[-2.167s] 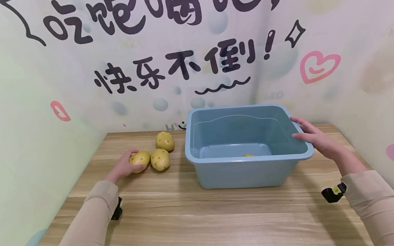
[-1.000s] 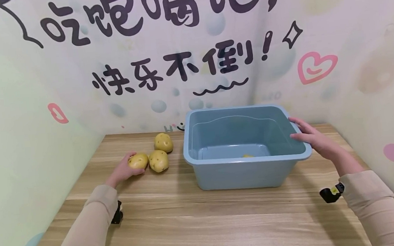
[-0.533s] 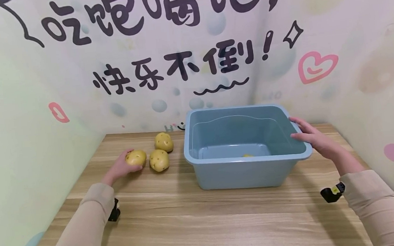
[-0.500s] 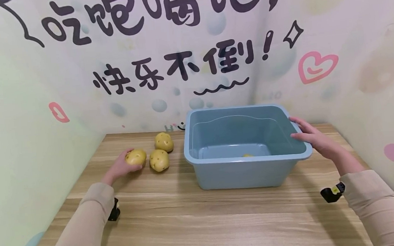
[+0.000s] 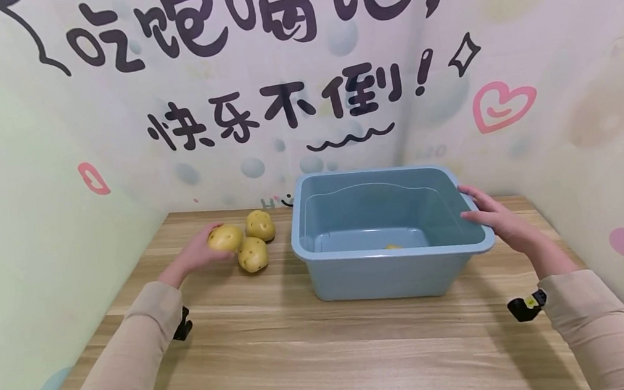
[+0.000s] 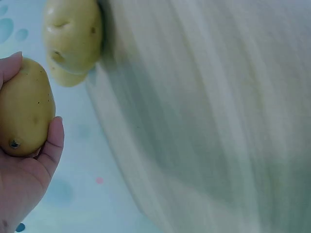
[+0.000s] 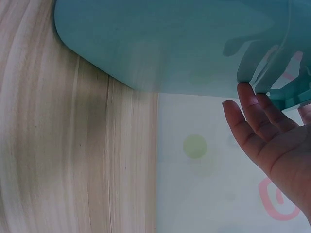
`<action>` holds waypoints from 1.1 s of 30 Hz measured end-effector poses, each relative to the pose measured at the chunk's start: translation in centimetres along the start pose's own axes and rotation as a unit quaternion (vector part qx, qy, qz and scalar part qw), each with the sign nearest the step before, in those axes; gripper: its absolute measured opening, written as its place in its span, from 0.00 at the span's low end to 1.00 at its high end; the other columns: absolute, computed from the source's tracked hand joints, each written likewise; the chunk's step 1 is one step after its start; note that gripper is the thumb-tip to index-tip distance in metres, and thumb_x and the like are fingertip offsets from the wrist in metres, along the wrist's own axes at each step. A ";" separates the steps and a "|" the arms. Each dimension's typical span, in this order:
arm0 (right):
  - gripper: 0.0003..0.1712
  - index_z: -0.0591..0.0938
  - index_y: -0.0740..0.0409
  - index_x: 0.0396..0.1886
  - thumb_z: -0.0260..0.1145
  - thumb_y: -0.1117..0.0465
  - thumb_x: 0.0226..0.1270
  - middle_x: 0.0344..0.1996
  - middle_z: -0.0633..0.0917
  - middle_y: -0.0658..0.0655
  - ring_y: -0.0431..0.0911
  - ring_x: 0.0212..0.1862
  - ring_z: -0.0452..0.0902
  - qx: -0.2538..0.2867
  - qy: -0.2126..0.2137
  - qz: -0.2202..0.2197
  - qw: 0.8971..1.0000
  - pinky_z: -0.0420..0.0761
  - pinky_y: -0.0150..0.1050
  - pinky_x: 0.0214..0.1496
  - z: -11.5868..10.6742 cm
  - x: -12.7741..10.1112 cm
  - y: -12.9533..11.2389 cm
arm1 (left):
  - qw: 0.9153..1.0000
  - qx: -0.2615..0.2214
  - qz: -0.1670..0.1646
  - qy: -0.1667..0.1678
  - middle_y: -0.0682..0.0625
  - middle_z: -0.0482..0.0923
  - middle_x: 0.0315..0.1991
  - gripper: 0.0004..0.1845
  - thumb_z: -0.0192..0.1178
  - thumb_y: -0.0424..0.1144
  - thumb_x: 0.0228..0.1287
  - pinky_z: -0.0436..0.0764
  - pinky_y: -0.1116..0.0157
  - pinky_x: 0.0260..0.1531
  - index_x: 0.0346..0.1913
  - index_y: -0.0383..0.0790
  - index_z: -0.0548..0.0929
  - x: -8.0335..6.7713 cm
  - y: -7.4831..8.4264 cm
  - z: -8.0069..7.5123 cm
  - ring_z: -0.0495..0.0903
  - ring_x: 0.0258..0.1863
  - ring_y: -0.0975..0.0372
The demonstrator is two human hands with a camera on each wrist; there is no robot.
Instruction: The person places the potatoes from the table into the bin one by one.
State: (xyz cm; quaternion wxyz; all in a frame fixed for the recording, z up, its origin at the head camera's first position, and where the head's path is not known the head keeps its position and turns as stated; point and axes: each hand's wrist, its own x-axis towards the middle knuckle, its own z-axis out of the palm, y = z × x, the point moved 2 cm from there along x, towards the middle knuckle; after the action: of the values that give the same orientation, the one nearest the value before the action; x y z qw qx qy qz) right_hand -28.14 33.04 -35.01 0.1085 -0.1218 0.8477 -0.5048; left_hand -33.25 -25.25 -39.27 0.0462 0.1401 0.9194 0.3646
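The left hand point(image 5: 197, 254) grips one potato point(image 5: 225, 238), lifted just off the table point(image 5: 326, 355). Two potatoes point(image 5: 253, 254) lie beside the blue tub point(image 5: 396, 271); one seems already inside. The right hand point(image 5: 492, 216), fingers straight, steadies the tub's rim.

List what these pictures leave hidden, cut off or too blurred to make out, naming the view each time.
- Head view: a small yellow thing in the blue tub, mostly hidden by its front wall.
- Left wrist view: the table is motion-blurred; the left hand gripping a potato is cut off by the edge.
- Right wrist view: the right hand is cut off; its fingertips hide under the rim.
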 end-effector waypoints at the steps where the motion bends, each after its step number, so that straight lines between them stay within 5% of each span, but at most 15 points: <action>1: 0.39 0.39 0.52 0.72 0.49 0.56 0.70 0.69 0.44 0.69 0.62 0.63 0.51 0.000 0.000 0.001 1.000 0.70 0.29 0.46 0.0 0.0 0.0 | 1.000 -0.001 0.006 0.000 0.29 0.64 0.57 0.45 0.66 0.40 0.48 0.71 0.48 0.46 0.66 0.29 0.55 0.1 0.1 -0.1 0.69 0.49 0.43; 8: 0.40 0.38 0.52 0.72 0.48 0.56 0.69 0.69 0.44 0.70 0.64 0.64 0.49 -0.006 0.000 0.002 1.000 0.69 0.39 0.50 0.0 0.1 0.2 | 0.999 -0.002 0.030 -0.010 0.29 0.64 0.56 0.47 0.67 0.45 0.46 0.73 0.51 0.42 0.66 0.31 0.56 0.1 1.3 -0.7 0.70 0.47 0.44; 16: 0.39 0.39 0.52 0.72 0.49 0.56 0.70 0.69 0.45 0.69 0.60 0.62 0.53 0.005 0.002 0.000 1.000 0.71 0.27 0.44 0.1 0.0 0.0 | 1.000 0.022 0.008 -0.017 0.29 0.61 0.60 0.46 0.66 0.40 0.49 0.69 0.47 0.51 0.68 0.31 0.52 0.2 2.6 -1.4 0.67 0.53 0.42; 33: 0.39 0.39 0.52 0.72 0.49 0.56 0.70 0.69 0.44 0.69 0.61 0.63 0.51 0.009 0.004 0.000 1.000 0.70 0.27 0.45 0.1 0.0 0.1 | 0.999 0.035 0.029 -0.012 0.33 0.63 0.61 0.44 0.66 0.41 0.49 0.65 0.45 0.54 0.67 0.34 0.56 0.8 5.4 -3.8 0.67 0.53 0.45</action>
State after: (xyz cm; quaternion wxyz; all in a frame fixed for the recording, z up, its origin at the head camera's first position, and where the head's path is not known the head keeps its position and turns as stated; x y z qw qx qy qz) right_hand -28.09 33.06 -35.17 0.1067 -0.1186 0.8433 -0.5132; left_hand -33.48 -23.76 -32.75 0.0419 0.1730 0.9264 0.3318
